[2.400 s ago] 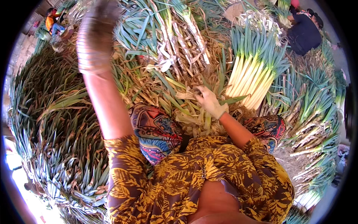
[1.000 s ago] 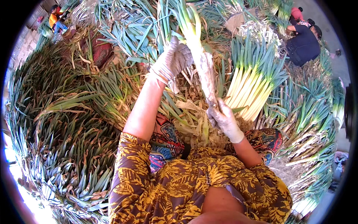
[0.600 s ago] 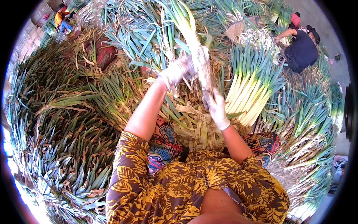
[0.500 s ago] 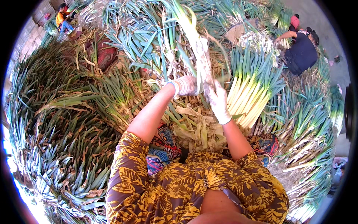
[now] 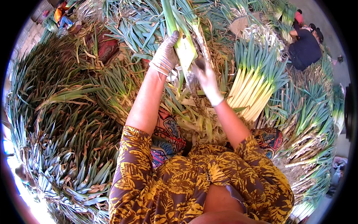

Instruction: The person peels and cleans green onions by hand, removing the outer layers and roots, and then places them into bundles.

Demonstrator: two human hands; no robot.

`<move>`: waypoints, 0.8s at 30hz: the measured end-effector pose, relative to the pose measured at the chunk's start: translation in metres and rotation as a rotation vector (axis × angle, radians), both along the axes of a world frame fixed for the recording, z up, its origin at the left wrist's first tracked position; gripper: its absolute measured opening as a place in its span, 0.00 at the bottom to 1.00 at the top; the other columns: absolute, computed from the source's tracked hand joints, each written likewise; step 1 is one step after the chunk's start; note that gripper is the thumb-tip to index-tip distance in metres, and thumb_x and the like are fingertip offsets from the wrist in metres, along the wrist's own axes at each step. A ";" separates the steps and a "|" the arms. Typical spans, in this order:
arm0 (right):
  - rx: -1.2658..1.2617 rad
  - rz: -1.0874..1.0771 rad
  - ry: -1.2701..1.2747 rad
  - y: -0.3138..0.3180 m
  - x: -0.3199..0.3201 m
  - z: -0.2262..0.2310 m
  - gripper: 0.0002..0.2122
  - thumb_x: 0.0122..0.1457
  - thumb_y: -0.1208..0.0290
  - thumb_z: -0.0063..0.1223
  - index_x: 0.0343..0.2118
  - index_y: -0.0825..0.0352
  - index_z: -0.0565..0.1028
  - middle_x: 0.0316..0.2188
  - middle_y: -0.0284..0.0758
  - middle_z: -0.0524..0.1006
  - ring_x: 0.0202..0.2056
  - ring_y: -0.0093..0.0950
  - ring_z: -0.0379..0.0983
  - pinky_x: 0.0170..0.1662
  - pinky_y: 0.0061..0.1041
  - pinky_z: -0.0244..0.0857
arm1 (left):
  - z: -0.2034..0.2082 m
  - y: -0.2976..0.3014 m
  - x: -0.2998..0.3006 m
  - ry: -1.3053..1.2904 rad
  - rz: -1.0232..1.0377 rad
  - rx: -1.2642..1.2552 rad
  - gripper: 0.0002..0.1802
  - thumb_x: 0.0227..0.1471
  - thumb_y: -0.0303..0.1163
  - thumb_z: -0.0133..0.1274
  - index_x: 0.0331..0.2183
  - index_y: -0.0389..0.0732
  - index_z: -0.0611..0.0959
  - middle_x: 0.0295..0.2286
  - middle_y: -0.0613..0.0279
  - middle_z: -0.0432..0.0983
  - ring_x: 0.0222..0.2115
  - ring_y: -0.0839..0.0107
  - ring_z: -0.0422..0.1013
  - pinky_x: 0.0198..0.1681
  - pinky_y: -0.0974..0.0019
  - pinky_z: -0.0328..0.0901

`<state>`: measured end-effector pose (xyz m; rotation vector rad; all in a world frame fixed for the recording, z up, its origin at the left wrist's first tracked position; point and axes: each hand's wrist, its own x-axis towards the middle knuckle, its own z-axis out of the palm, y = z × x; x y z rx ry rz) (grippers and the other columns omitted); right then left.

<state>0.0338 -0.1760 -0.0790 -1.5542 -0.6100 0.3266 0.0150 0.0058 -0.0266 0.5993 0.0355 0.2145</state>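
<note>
A thick leek (image 5: 185, 52) with broad green leaves and a pale shaft stands nearly upright in front of me. My left hand (image 5: 166, 56), in a whitish striped glove, is closed on its upper shaft with the thumb raised along the leaves. My right hand (image 5: 207, 80), also gloved, is beside the lower shaft; its darkened fingers are smeared by motion, and whether they grip a layer of the leek cannot be made out. Below the hands, peeled husks (image 5: 201, 125) lie heaped between my knees.
To the right lies a fanned bundle of clean, pale-stemmed leeks (image 5: 251, 87). A dense mass of unpeeled leeks (image 5: 67, 130) fills the left side, with more leeks (image 5: 309, 123) along the right. One person (image 5: 305, 48) crouches at the far right, another (image 5: 63, 16) sits at the far left.
My left hand has moved up and left, higher along the leek, with its thumb now showing. My right hand has shifted slightly up and left. The leek's pale upper shaft has come lower.
</note>
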 end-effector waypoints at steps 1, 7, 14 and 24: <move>0.083 0.026 0.025 0.011 0.016 0.013 0.26 0.63 0.55 0.47 0.55 0.74 0.63 0.45 0.43 0.75 0.47 0.28 0.72 0.47 0.22 0.69 | 0.002 -0.006 0.002 -0.007 0.005 0.004 0.30 0.46 0.43 0.63 0.47 0.38 0.73 0.37 0.58 0.77 0.38 0.62 0.73 0.48 0.57 0.68; 0.503 0.015 0.439 0.051 0.039 0.005 0.19 0.58 0.73 0.56 0.51 0.75 0.69 0.37 0.35 0.77 0.35 0.22 0.73 0.41 0.18 0.68 | -0.014 0.023 0.013 0.003 0.160 0.108 0.24 0.45 0.44 0.64 0.38 0.36 0.79 0.33 0.57 0.78 0.36 0.62 0.73 0.42 0.56 0.69; -0.440 0.082 -0.028 -0.008 0.013 -0.097 0.14 0.65 0.69 0.42 0.51 0.66 0.71 0.29 0.39 0.76 0.25 0.23 0.73 0.27 0.25 0.70 | 0.006 0.057 -0.012 -0.082 0.128 0.029 0.25 0.49 0.47 0.60 0.37 0.34 0.77 0.28 0.56 0.76 0.27 0.65 0.72 0.30 0.65 0.69; -0.050 0.145 -0.227 0.030 0.031 0.011 0.10 0.62 0.70 0.50 0.42 0.68 0.76 0.33 0.36 0.79 0.34 0.22 0.75 0.37 0.20 0.70 | 0.011 0.028 -0.010 0.064 0.174 0.143 0.22 0.49 0.46 0.61 0.37 0.38 0.78 0.28 0.58 0.78 0.27 0.64 0.74 0.32 0.63 0.72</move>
